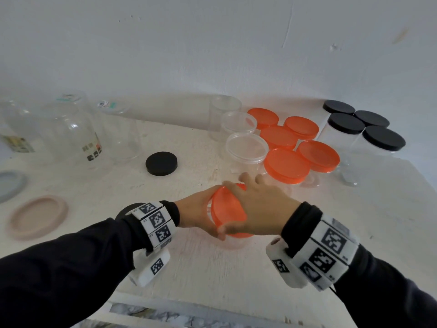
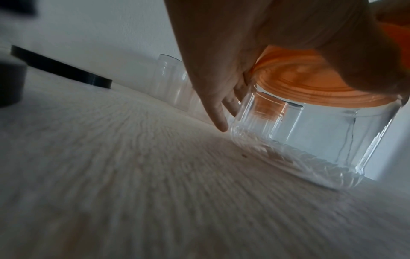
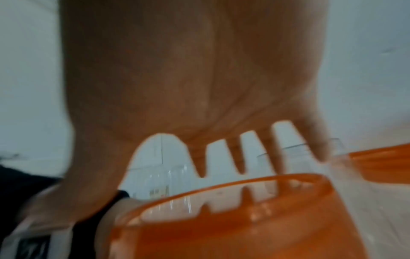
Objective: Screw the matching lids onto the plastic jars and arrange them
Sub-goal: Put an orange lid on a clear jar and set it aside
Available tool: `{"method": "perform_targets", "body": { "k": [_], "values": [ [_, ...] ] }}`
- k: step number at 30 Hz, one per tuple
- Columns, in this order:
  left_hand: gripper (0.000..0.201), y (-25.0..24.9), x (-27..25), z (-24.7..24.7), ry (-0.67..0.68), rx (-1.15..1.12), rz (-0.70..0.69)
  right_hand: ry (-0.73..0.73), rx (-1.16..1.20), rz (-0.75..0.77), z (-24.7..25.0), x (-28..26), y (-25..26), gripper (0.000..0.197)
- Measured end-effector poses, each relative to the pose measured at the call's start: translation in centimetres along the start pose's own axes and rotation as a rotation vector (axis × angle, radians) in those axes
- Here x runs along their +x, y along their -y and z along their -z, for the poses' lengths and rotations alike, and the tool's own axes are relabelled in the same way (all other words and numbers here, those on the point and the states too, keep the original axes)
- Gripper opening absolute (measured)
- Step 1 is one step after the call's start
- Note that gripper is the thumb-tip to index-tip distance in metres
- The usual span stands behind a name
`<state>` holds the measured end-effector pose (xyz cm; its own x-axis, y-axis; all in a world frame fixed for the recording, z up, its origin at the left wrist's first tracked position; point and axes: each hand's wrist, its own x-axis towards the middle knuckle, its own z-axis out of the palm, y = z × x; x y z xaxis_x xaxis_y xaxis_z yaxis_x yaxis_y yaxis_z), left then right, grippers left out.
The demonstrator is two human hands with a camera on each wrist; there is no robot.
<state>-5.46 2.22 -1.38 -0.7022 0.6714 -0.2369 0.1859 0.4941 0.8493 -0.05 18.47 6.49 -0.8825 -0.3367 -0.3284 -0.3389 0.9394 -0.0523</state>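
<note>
Fingers [image 1: 244, 178] of the right hand [image 1: 260, 209] spreading over the orange lid [image 1: 227, 209], palm pressing flat on top, thumb hooking the near rim; not curling shut around it. Left hand [image 1: 196, 214] wrapping the clear plastic jar [image 2: 299, 140] from its left side, fingers [image 2: 219, 112] reaching down the wall toward the counter [image 1: 212, 268]. Jar standing just in front of the cluster of orange-lidded jars [image 1: 286, 165], base tipping slightly in the left wrist view.

Probably midway through threading the lid. Worth keeping the lid level against the jar mouth, bracing the jar firmly so only the lid is turning, and pressing lightly to avoid cross-threading; thin plastic walls likely flexing under a hard squeeze.

Lying left of that cluster: open clear jars [image 1: 246, 147], a loose black lid [image 1: 161, 163], farther off a pink lid [image 1: 37, 216]. Standing right of it: black-lidded jars [image 1: 369, 131]. Counter showing white, rough, grainy wood against a plain white wall [image 1: 212, 43].
</note>
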Motion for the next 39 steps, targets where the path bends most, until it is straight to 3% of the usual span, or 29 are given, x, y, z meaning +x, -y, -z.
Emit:
{"method": "perform_targets", "body": {
  "k": [4,7,10,12,16,20,23,28,31,34,36,39],
  "values": [
    [0.090,-0.2,0.0,0.0,0.023,-0.008,-0.027,0.115,0.073,0.218,0.8,0.0,-0.7,0.093],
    [0.090,0.0,0.0,0.0,-0.004,-0.019,-0.028,-0.030,0.035,0.101,0.3,0.1,-0.1,0.084],
    [0.093,-0.1,-0.1,-0.1,-0.003,0.008,-0.010,-0.094,-0.051,-0.077,-0.3,0.1,0.8,0.095],
    [0.088,-0.3,-0.1,0.0,-0.010,0.009,-0.020,-0.058,-0.028,0.007,-0.3,0.1,0.5,0.098],
    [0.083,-0.4,-0.2,-0.1,0.020,-0.022,-0.052,0.103,0.106,0.244,0.6,0.2,-0.9,0.084],
    [0.088,-0.2,-0.2,-0.2,-0.012,-0.034,-0.028,-0.059,-0.004,0.107,-0.1,0.2,0.0,0.077],
    [0.092,-0.2,-0.1,-0.2,-0.003,-0.020,-0.026,-0.132,-0.080,-0.024,-0.5,0.2,0.7,0.086],
    [0.090,-0.2,-0.1,-0.2,0.006,-0.007,-0.020,0.087,0.082,0.191,0.5,0.0,-0.9,0.092],
    [0.087,-0.2,-0.1,-0.2,-0.005,-0.008,-0.023,-0.031,0.021,0.113,0.0,0.1,-0.5,0.083],
    [0.093,-0.1,-0.1,-0.2,-0.005,-0.008,-0.019,-0.147,-0.070,-0.045,-0.7,0.1,0.4,0.091],
    [0.094,-0.1,-0.1,-0.2,-0.005,-0.004,-0.019,-0.130,-0.055,-0.014,-0.9,0.1,0.3,0.094],
    [0.088,-0.1,-0.1,-0.2,0.008,-0.030,-0.023,0.034,0.066,0.154,-0.4,-0.1,-0.7,0.087]
  ]
}}
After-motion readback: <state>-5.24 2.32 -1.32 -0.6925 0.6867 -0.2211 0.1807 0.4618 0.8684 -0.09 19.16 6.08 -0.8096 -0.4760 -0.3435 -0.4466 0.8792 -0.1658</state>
